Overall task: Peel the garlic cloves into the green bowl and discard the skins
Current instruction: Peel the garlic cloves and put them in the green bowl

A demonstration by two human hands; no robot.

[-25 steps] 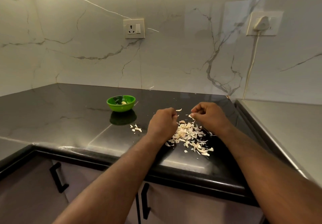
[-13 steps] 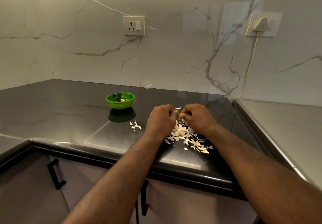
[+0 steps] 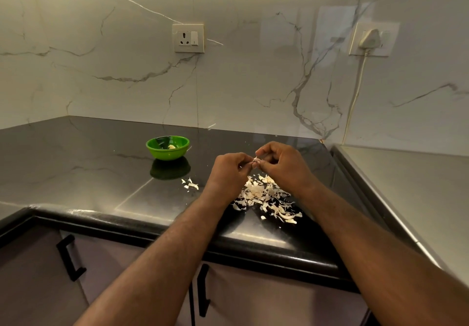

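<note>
Here two hands meet above the black countertop (image 3: 76, 168), both pinching one small garlic clove (image 3: 255, 160) between their fingertips. The left hand (image 3: 228, 171) has its fingers curled, gripping the clove from the left. The right hand (image 3: 281, 165) closes thumb and forefinger on it from the right. Most of the clove is hidden by the fingers, so how much skin is on it cannot be told. One green bowl (image 3: 167, 153) stands on the counter, well apart to the left of the hands and farther back. One pale peeled clove (image 3: 172, 146) shows inside it, beside a dark patch. The garlic skins lie in two lots on the counter. One large loose pile (image 3: 266, 198) spreads just below and in front of the hands, too many flakes to count. One small cluster (image 3: 190, 185) of a few flakes lies between that pile and the bowl. On the marble wall there are two sockets. The left socket (image 3: 188, 38) has nothing plugged into it, while the right socket (image 3: 380, 44) holds one white plug (image 3: 369, 39) with one cable (image 3: 355, 92) running down. Two black cabinet handles, one (image 3: 71, 257) at the left and one (image 3: 204, 290) nearer the middle, show below the counter edge.
</note>
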